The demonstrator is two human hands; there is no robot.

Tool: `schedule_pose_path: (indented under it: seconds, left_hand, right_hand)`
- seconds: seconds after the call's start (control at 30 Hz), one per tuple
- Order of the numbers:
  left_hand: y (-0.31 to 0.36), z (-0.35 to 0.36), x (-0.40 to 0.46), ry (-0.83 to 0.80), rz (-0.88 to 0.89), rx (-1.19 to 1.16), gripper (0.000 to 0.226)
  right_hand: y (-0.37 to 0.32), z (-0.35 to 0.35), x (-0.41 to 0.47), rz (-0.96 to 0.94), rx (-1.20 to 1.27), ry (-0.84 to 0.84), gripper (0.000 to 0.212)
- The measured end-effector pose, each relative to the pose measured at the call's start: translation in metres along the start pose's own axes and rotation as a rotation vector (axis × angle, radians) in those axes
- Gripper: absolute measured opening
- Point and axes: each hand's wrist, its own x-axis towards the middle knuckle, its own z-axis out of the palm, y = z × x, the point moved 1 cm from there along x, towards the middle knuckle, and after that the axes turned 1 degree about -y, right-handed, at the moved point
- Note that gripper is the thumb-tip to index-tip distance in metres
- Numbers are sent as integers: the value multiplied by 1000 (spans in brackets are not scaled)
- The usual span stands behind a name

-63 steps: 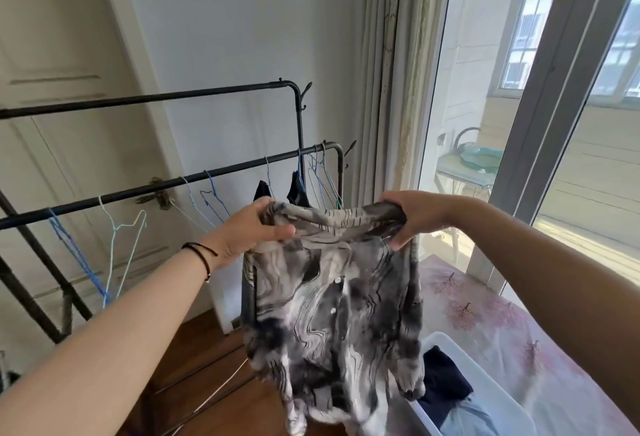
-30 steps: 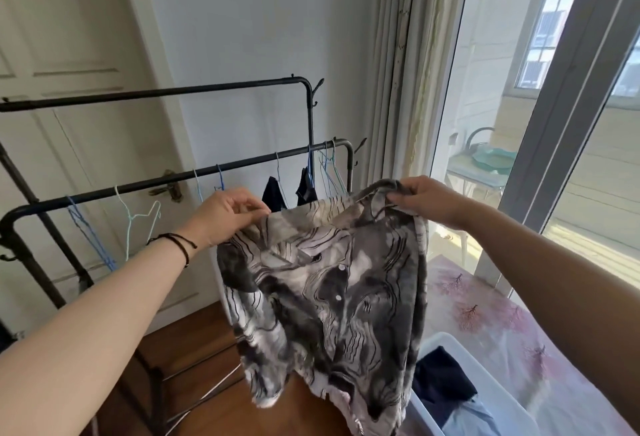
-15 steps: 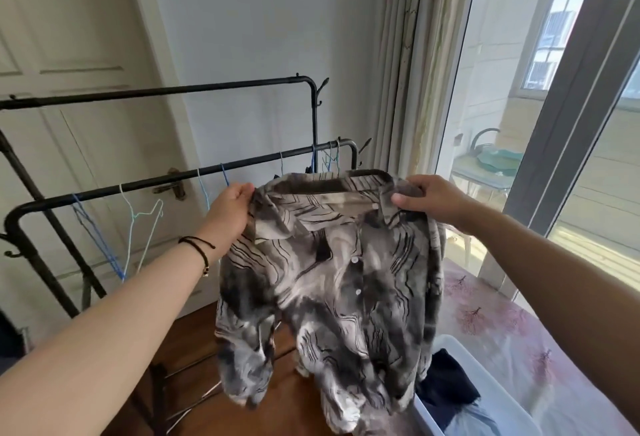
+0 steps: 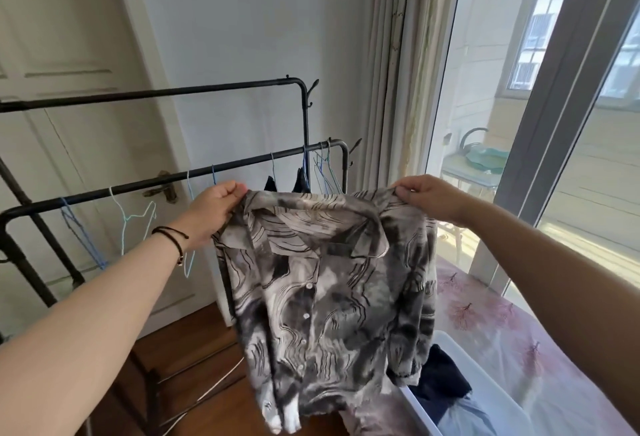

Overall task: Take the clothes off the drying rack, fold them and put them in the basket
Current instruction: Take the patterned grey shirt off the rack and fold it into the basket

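- Head view: your left hand (image 4: 216,209) and right hand (image 4: 427,198) pinch the shirt (image 4: 329,283) by its shoulders, hanging unfolded before the drying rack (image 4: 207,172).
- Done: dark clothes (image 4: 441,387) in basket (image 4: 485,390).
- Left: folding this shirt; dark garment (image 4: 301,181) on rack.

Both hands, left (image 4: 216,209) and right (image 4: 427,198), are occupied spreading the grey marbled button-up shirt (image 4: 329,290), which hangs as a curtain across the middle. Behind it, the black metal drying rack (image 4: 145,184) bars the way with two rails carrying thin wire hangers (image 4: 133,221) and a dark garment (image 4: 300,179). Lower right, the white plastic basket (image 4: 485,383), partly screened by the shirt hem, stands open-topped on the pink floral bed cover (image 4: 502,325). Open air remains above the shirt collar.
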Motion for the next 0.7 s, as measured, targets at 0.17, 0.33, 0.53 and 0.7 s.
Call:
schedule_pose_path:
  seconds: [0.17, 0.33, 0.53, 0.7]
  left_hand:
    - [10, 11, -5, 77, -5, -5, 33]
    - [5, 5, -3, 73, -19, 46, 42]
    - [1, -3, -5, 191, -34, 163, 36]
    - [2, -5, -11, 145, -6, 78, 34]
  right_hand:
    - [-6, 16, -2, -32, -69, 75, 19]
    - [-1, 28, 2, 96, 162, 108, 23]
    - [-7, 30, -6, -25, 34, -177, 39]
    - [-9, 32, 5, -172, -152, 79, 13]
